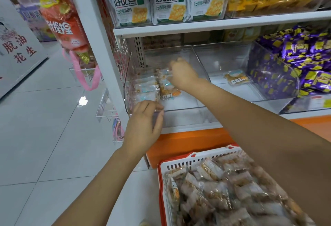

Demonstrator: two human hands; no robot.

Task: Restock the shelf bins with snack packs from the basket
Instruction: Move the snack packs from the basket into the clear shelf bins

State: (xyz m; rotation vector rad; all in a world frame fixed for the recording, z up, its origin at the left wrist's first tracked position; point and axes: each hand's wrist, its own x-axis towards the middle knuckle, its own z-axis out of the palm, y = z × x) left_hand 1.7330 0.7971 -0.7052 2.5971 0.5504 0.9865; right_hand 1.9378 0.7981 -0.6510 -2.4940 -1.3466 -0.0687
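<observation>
A clear plastic shelf bin (184, 114) stands on the lower shelf with several small snack packs (146, 87) stacked in its left half. My right hand (180, 75) reaches into the bin and pinches a snack pack (165, 76) at the top of the stack. My left hand (145, 127) is at the bin's front left corner, its fingers curled over the front rim. A white and red basket (172, 164) at the bottom right is full of the same clear-wrapped snack packs (223, 193).
A second clear bin (232, 96) to the right holds one snack pack (236, 77). Purple packs (295, 60) fill the bin further right. Cracker boxes (166, 7) sit on the shelf above. An orange base (188, 143) runs under the shelf. Hanging bags (66, 24) flank the left post.
</observation>
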